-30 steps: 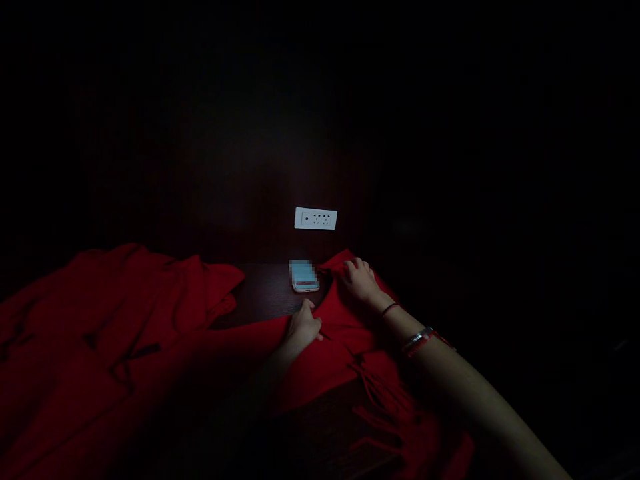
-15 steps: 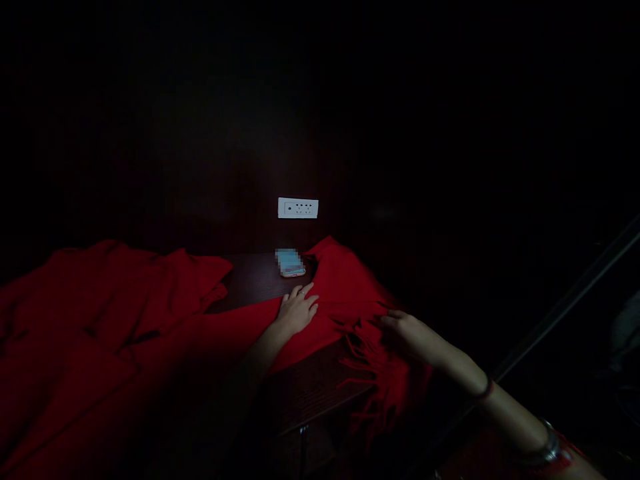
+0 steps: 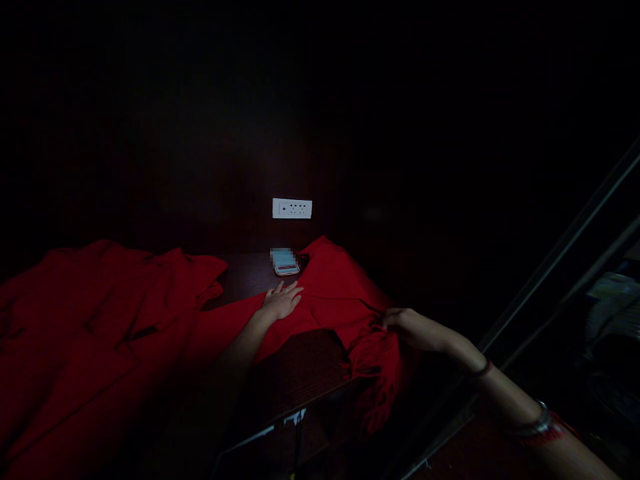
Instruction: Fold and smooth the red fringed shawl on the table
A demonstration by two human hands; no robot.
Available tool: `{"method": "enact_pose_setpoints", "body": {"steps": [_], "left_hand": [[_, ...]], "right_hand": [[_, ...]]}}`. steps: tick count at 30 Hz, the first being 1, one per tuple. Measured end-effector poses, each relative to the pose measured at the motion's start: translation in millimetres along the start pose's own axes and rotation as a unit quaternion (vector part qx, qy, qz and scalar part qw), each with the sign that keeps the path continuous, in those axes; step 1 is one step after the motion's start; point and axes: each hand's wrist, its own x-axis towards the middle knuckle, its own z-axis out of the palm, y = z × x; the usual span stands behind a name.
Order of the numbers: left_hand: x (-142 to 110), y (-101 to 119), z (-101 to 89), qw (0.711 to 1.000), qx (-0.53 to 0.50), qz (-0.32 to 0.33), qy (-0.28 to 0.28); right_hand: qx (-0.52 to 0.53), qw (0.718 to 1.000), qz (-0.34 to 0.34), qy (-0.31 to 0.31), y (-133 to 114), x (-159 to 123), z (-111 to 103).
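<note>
A red scarf with a fringed end (image 3: 335, 283) lies across the dark wooden tabletop (image 3: 295, 373), its fringe hanging past the right edge. My left hand (image 3: 281, 302) rests on the cloth, fingers spread and palm down. At the fringed end, my right hand (image 3: 413, 327) has its fingers closed on the scarf's edge; the fingertips are partly hidden in shadow. More red cloth (image 3: 125, 287) spreads in loose folds to the left. I cannot tell whether it is all one piece.
A phone (image 3: 285, 261) lies on the tabletop behind my left hand, close to the scarf. Above it, a white socket panel (image 3: 292, 209) is set in the dark wall. A pale slanting rail (image 3: 555, 260) runs along the right. Much of the surroundings is too dark to make out.
My right hand has drawn the fringed end, so the fringe bunches together and more tabletop shows below the scarf. My left hand stays spread on the cloth. The view has shifted slightly right.
</note>
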Motion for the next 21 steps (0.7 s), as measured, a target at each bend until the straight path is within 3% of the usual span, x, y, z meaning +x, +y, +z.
{"method": "enact_pose_setpoints", "body": {"steps": [2, 3, 7, 8, 9, 12, 14, 17, 21], "left_hand": [[2, -8, -0.4, 1.000, -0.002, 0.001, -0.004], [3, -10, -0.7, 1.000, -0.002, -0.001, -0.004], [-2, -6, -3.5, 0.999, 0.021, 0.006, 0.035], [-5, -2, -4.7, 0.997, 0.036, 0.026, 0.058], [-7, 3, -5.9, 0.994, 0.049, 0.054, 0.083], [-15, 21, -7.6, 0.978, 0.055, 0.158, 0.127], [-21, 33, -6.7, 0.973, 0.037, 0.205, 0.103], [-32, 46, -6.7, 0.972, 0.024, 0.231, 0.026], [-50, 61, -14.6, 0.946, 0.016, 0.323, 0.022]], "right_hand": [[-0.007, 0.998, 0.015, 0.054, 3, 0, -9], [-0.008, 0.998, 0.028, 0.047, 3, -1, -14], [0.024, 0.985, 0.078, -0.153, 0, -1, -28], [0.028, 0.982, 0.086, -0.168, -2, 1, -30], [0.024, 0.983, 0.095, -0.152, -4, 5, -32], [-0.042, 0.986, 0.156, -0.025, -10, 25, -28], [-0.107, 0.971, 0.213, 0.019, -11, 41, -17], [-0.150, 0.958, 0.243, 0.030, -7, 58, 6], [-0.079, 0.959, 0.261, 0.082, 11, 64, 20]]}}
